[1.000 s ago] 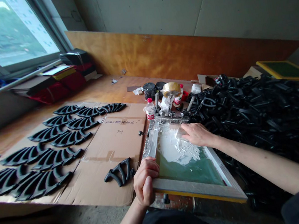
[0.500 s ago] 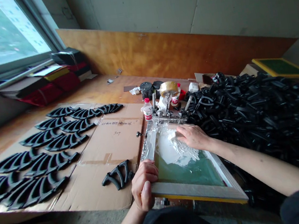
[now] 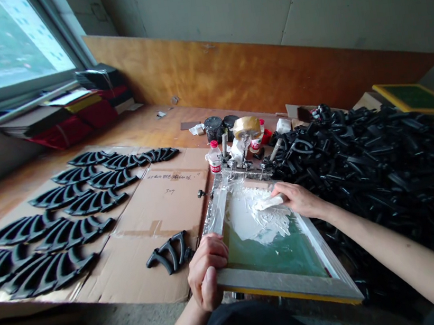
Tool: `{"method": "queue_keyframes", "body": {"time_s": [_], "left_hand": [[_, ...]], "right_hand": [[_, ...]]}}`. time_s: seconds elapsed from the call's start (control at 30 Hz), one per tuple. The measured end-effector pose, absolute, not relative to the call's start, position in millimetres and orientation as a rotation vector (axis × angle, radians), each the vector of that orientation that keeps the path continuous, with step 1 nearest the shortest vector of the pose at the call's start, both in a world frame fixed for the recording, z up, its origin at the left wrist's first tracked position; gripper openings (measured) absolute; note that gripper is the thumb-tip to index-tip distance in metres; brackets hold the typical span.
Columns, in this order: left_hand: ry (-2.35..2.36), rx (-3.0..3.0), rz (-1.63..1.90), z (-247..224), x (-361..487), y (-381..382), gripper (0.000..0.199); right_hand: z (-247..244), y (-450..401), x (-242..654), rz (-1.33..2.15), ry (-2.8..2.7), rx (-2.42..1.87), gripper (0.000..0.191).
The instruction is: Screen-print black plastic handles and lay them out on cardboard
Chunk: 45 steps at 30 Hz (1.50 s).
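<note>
My left hand [image 3: 209,270] is closed around the near left corner of a screen printing frame [image 3: 285,284]. The frame's mesh is green, and thick white ink [image 3: 248,217] is smeared over its far half. In my right hand [image 3: 297,200] is a white, ink-coated squeegee or scraper [image 3: 270,202], pinched between fingers and thumb over the ink. Its exact shape is partly hidden by the fingers and the coating. Clamps [image 3: 246,164] sit at the frame's far end. Just left of my left hand, a black ribbed plastic part [image 3: 168,251] lies on the cardboard [image 3: 144,276].
Rows of similar black parts [image 3: 94,201] cover the cardboard's left side. A large heap of black parts [image 3: 385,161] lies to the right. Behind the frame stand a red-capped bottle [image 3: 214,157], dark tubs [image 3: 213,129] and a tape roll [image 3: 246,126]. Another green screen [image 3: 418,98] rests far right.
My right hand has moved slightly right and toward me over the screen, and the white tool in it now shows more clearly. My left hand keeps its grip on the frame corner.
</note>
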<state>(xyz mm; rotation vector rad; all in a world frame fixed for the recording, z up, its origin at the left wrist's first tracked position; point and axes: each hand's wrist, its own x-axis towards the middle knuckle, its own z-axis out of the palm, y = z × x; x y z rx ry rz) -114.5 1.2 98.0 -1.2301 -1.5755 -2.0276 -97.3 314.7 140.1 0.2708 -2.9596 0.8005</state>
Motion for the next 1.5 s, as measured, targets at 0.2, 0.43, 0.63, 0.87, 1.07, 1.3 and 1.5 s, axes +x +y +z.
{"method": "queue_keyframes", "body": {"time_s": [0.2, 0.43, 0.63, 0.87, 1.07, 1.3, 1.5], "left_hand": [[-1.589, -1.217, -2.037, 97, -114, 0, 0.027], [-1.576, -1.201, -2.038, 98, -115, 1, 0.027], [-1.574, -1.223, -2.032, 97, -115, 1, 0.027], [-1.576, -1.24, -2.003, 98, -117, 1, 0.027], [-1.586, -1.297, -1.97, 95, -119, -1, 0.025], [-1.569, -1.29, -1.984, 101, -118, -1, 0.026], [-1.568, -1.323, -1.958, 104, -120, 0, 0.026]], "right_hand": [[138, 286, -122, 0.62, -2.956, 0.173, 0.013], [155, 261, -134, 0.221, -2.996, 0.133, 0.009], [156, 258, -138, 0.181, -3.104, 0.213, 0.015], [161, 260, -147, 0.175, -3.101, 0.115, 0.011], [157, 260, -139, 0.32, -3.069, 0.351, 0.02], [168, 262, -125, 0.296, -3.068, 0.323, 0.017], [165, 255, -124, 0.256, -3.099, 0.251, 0.018]]}}
